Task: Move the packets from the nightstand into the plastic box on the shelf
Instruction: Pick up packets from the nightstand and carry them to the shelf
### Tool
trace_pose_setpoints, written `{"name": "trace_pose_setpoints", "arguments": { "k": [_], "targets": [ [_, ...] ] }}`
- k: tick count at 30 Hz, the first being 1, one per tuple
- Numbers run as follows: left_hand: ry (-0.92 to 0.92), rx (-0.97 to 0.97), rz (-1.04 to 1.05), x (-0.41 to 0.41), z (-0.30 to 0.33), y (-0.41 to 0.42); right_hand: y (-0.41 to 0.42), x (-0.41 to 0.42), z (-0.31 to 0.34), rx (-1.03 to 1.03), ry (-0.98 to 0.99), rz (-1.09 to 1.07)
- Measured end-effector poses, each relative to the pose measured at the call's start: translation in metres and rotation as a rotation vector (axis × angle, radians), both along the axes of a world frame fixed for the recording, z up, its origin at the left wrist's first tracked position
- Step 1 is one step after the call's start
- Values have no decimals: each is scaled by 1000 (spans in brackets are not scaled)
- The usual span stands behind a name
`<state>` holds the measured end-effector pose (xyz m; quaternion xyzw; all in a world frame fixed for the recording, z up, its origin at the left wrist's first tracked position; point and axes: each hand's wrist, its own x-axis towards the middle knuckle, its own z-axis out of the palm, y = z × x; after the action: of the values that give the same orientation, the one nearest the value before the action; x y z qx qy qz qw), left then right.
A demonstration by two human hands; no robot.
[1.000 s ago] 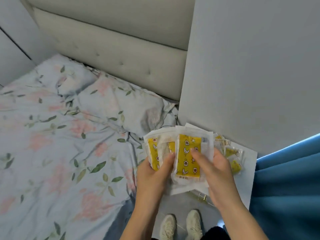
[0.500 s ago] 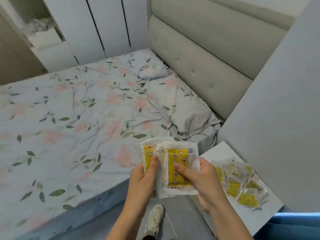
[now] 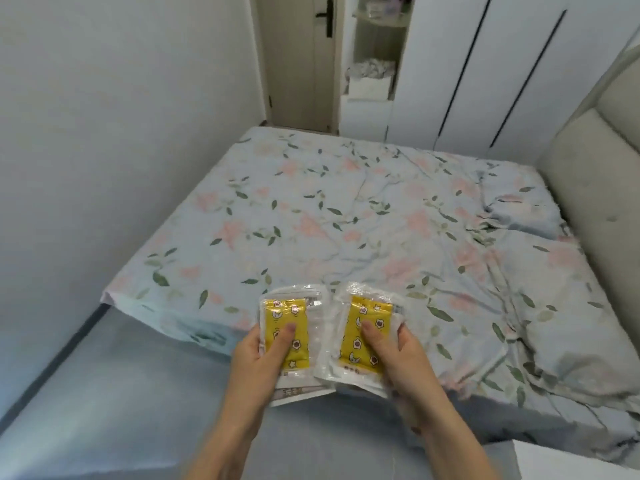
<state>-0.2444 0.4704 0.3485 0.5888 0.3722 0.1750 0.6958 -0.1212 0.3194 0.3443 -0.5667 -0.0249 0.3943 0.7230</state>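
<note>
My left hand [image 3: 259, 355] grips a stack of clear packets with yellow patterned labels [image 3: 287, 320], thumb pressed on the top label. My right hand [image 3: 398, 358] grips a second such stack [image 3: 367, 327] the same way. Both stacks are held upright side by side in front of me, over the near edge of the bed. A white corner of the nightstand [image 3: 581, 462] shows at the bottom right; no packets on it are in view. Open shelves [image 3: 374, 60] stand far across the room, with white items on them. I cannot make out the plastic box.
A bed with a floral sheet [image 3: 346, 220] fills the middle, a padded headboard [image 3: 602, 168] on the right. A grey floor strip [image 3: 121, 393] runs between bed and left wall. A closed door [image 3: 298, 60] and white wardrobe [image 3: 485, 71] stand at the far side.
The view has swung left, away from the nightstand, toward the far door and shelves. The one overlapping bundle in my hands has separated into two stacks, one per hand.
</note>
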Motion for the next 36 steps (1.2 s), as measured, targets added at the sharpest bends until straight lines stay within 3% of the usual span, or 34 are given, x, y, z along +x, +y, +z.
{"name": "trace_pose_setpoints", "arguments": {
  "k": [7,14,23,36],
  "targets": [
    [-4,85,380,-122,2,177,213,-73,-11,-83,-162,299],
    [15,74,565,-208,3,306,375,-142,-9,-77,-193,571],
    [93,64,636,-208,-19,479,569,-126,-24,-115,-218,649],
    [116,59,656,-185,1,744,838,-86,-14,-228,-251,670]
  ]
}}
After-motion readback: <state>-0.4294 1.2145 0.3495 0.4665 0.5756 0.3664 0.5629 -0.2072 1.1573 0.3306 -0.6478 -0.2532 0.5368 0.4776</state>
